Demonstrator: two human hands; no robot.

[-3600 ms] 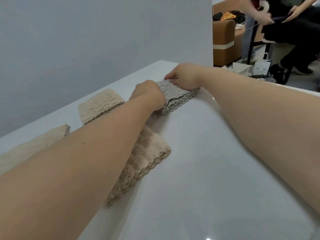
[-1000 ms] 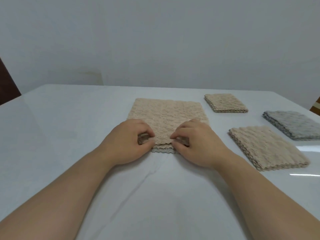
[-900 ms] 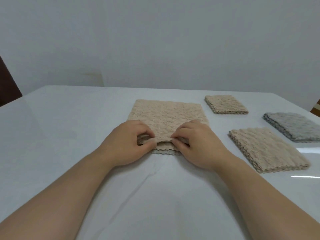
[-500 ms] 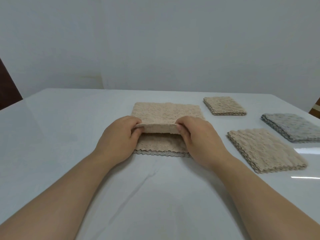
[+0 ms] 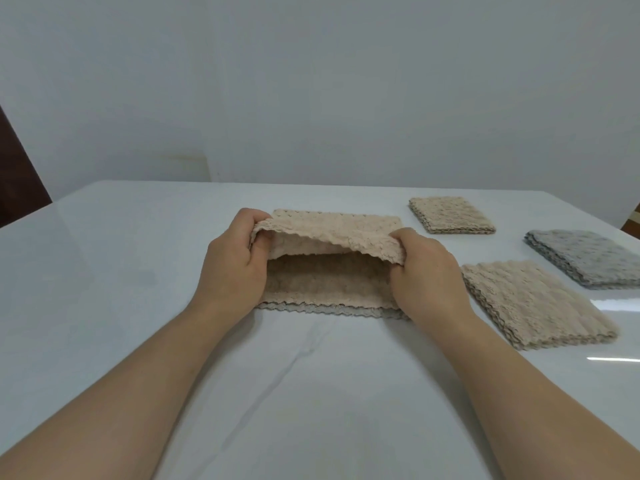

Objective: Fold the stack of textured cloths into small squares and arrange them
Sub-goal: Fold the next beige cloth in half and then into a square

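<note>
Pinching top cloth (image 5: 332, 233) by its lifted near edge, left grip (image 5: 235, 261) and right grip (image 5: 429, 275) at opposite ends, far edge straight ahead.

beige cloth (image 5: 332, 233) near edge lifted, three folded squares (image 5: 533, 306)

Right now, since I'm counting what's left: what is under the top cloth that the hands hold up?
Under the top cloth, a second beige cloth lies flat, with a greyish scalloped edge showing beneath it. Any further layers are covered.
</note>
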